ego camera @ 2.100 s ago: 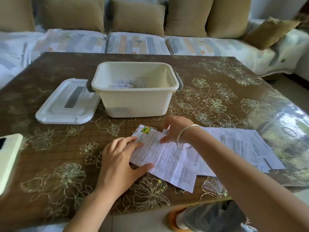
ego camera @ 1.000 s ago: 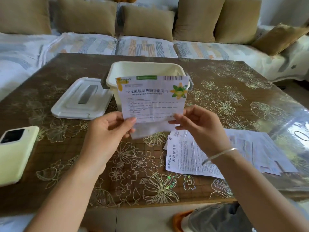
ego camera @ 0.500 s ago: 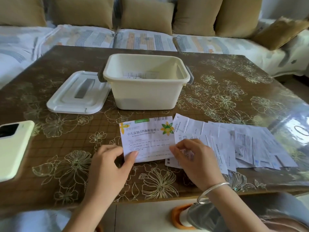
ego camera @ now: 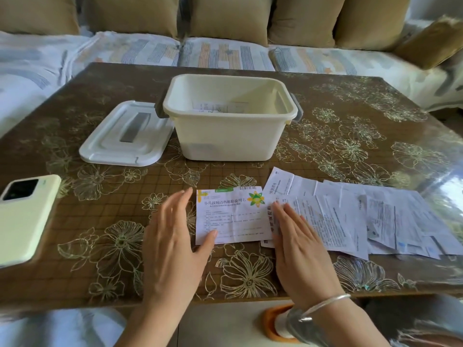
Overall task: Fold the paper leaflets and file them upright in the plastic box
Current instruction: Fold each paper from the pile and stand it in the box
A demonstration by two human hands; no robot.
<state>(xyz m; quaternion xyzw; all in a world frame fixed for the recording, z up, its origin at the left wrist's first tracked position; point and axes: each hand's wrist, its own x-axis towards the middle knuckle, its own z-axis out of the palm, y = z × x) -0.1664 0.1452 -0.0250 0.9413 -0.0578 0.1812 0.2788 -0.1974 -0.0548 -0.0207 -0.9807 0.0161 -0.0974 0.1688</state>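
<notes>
The one plastic box (ego camera: 230, 139) holds a few leaflets (ego camera: 216, 106); its one lid (ego camera: 125, 137) lies beside. One flower-printed leaflet (ego camera: 231, 219) lies flat before it, between left hand (ego camera: 175, 246) and right hand (ego camera: 300, 249), both released, fingers straight

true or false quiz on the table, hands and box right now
1. The lid lies on the table left of the plastic box. True.
2. The flower leaflet is held up in the air. False: it lies flat between the hands.
3. The plastic box is empty. False: paper shows inside.
4. The left hand and right hand have straight fingers, gripping nothing. True.
5. The phone sits right of the loose leaflets. False: it lies at the table's left.
</notes>
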